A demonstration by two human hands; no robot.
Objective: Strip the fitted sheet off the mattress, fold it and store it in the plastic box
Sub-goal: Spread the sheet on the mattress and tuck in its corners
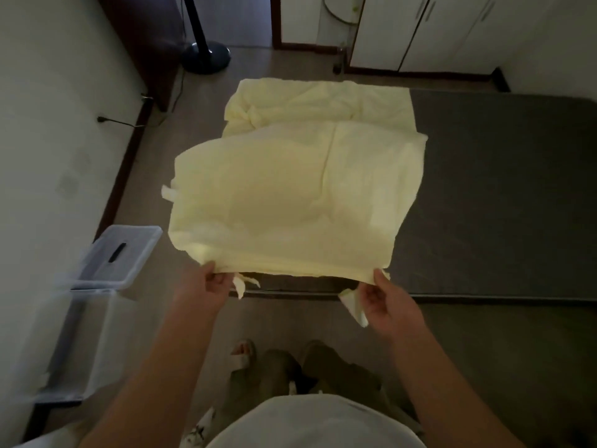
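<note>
The pale yellow fitted sheet (290, 195) is off the dark grey mattress (504, 195) and partly folded. Its near half is lifted and spread above the mattress's left end, while its far part lies bunched on the mattress. My left hand (206, 291) pinches the near left corner of the sheet. My right hand (384, 302) pinches the near right corner, with a loose strip of fabric hanging below it. The clear plastic box (69, 347) stands on the floor to my left, with its lid (121, 255) leaning behind it.
The mattress lies on the floor, its near edge just ahead of my feet (245, 354). A fan base (206, 56) and a cable (129, 122) are by the left wall. White cupboards (429, 30) stand at the back.
</note>
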